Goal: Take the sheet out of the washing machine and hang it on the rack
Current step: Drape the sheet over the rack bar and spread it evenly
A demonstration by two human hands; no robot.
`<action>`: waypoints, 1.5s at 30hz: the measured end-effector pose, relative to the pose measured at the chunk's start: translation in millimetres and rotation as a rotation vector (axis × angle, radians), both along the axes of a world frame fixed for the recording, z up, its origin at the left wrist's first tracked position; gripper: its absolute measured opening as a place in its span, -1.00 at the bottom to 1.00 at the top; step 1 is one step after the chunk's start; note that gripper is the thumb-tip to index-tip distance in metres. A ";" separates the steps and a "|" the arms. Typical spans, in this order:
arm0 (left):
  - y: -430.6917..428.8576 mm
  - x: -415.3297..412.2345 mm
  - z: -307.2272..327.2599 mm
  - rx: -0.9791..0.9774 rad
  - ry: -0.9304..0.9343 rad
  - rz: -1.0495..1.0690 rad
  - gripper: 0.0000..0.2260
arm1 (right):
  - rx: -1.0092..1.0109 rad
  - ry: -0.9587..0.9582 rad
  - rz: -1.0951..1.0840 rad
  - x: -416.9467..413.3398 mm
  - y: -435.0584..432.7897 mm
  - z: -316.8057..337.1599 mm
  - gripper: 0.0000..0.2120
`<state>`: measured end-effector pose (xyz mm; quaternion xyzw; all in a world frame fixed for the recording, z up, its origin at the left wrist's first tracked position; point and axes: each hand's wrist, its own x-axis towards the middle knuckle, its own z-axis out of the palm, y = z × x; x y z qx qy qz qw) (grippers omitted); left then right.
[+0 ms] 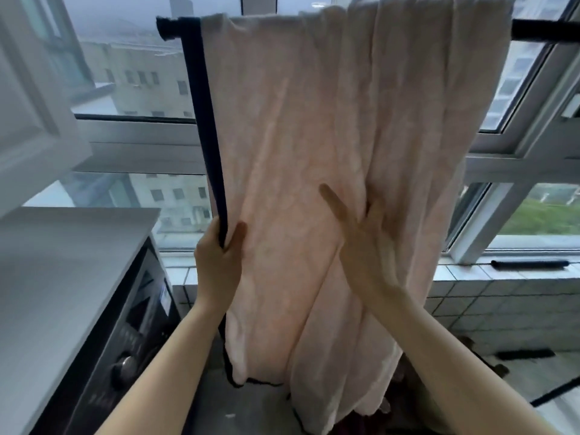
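A pale pink sheet with a dark navy border hangs over the black rack bar in front of the window. Its right part is bunched into folds. My left hand pinches the sheet's dark left edge at mid height. My right hand lies flat against the middle of the sheet, fingers spread, beside the folds. The washing machine, dark-fronted with a knob, stands at the lower left under a white top.
Large windows fill the background above a white tiled sill. A short black tube lies on the sill at right. An open white window sash juts in at the upper left. Dark items lie on the floor at lower right.
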<state>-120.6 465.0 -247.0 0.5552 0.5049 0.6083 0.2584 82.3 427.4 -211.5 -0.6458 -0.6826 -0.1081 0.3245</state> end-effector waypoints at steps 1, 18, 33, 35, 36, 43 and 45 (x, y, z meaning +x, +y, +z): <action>-3.2 -1.8 1.5 -0.002 0.013 -0.007 -0.82 | -0.057 -0.021 -0.005 -2.3 0.9 2.1 -0.39; -39.0 -35.9 -19.3 -0.319 -0.140 -0.301 -0.83 | 0.047 -0.366 0.127 -70.0 4.7 -76.0 -0.16; -23.2 -72.1 -41.2 -0.297 0.098 -0.265 -0.84 | 0.232 -0.368 0.235 -36.8 12.0 -99.5 -0.83; -19.1 -76.5 -57.5 -0.283 0.199 -0.225 -0.83 | 0.196 -0.316 0.283 -29.5 11.4 -104.4 -0.70; -16.5 -77.8 -65.6 -0.267 0.239 -0.204 -0.83 | 0.179 -0.314 0.284 -25.2 11.7 -107.6 -0.68; -14.6 -68.1 -100.5 -0.174 0.396 -0.060 -0.69 | -0.118 -0.395 0.105 -0.2 20.6 -138.0 -0.71; -12.3 -64.2 -107.1 -0.207 0.368 -0.038 -0.59 | -0.135 -0.442 0.107 -3.8 22.2 -139.9 -0.68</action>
